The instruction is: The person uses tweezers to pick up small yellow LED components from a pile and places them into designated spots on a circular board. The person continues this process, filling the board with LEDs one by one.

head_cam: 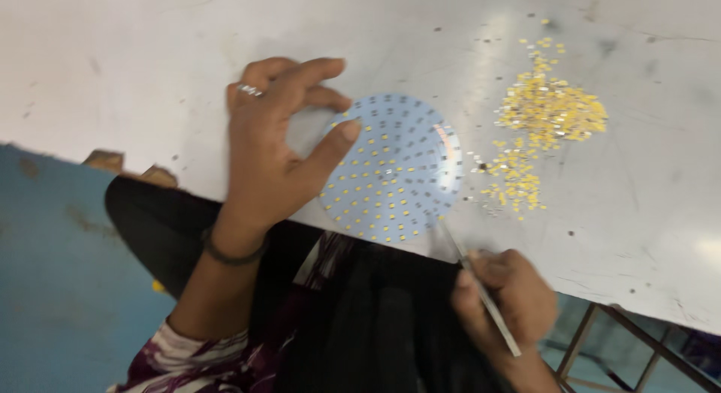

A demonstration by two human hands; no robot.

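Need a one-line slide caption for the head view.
Left hand steadies a round white board dotted with yellow chips; right hand holds tweezers beside a loose chip pile on the white table.

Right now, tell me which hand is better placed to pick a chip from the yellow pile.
Right hand, probably: it holds the tweezers, whose tip is at the disc's lower right edge, the side nearer the pile. The left hand is steadying the disc's far side.

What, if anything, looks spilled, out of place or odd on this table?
The small yellow chips lie in a loose, scattered heap right of the round board, with strays dotted across the white table. The board overhangs the table's near edge, steadied by the left hand. The right hand holds tweezers.
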